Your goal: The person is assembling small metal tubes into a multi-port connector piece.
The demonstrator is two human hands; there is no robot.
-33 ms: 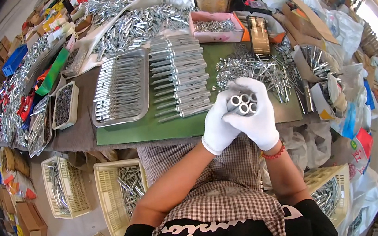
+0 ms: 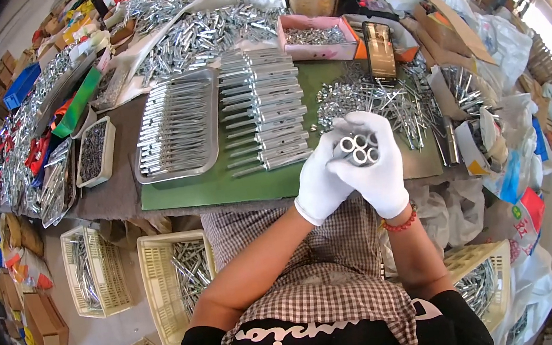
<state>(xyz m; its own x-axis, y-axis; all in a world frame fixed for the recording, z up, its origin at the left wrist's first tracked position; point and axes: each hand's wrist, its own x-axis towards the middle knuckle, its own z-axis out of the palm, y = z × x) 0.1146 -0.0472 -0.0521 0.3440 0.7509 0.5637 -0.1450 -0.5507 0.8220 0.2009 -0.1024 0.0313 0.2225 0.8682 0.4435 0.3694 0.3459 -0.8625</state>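
Note:
Both my hands wear white gloves and cup one bundle of metal tubes [image 2: 360, 156], whose round open ends face me. My left hand [image 2: 319, 179] wraps the bundle from the left. From the other side my right hand [image 2: 379, 163] closes round it, thumb across the near side. The tubes' far ends are hidden by the gloves. Left of my hands, long metal rods with sleeves [image 2: 269, 115] lie in a stacked row on the green mat [image 2: 223, 191]. Just beyond my hands spreads a pile of small metal parts [image 2: 339, 100], with loose thin pins [image 2: 406, 111] beside it.
A metal tray [image 2: 213, 156] of rods lies left of the row, near a small tub [image 2: 107, 152] of dark screws. Behind are a heap of metal sleeves [image 2: 204, 40], a pink box [image 2: 320, 53] and a propped phone [image 2: 379, 51]. Crates [image 2: 161, 304] stand below.
My hands still hold the tube bundle, with almost no change in position. The bundle's open ends appear tipped very slightly upward. Nothing else on the table has moved.

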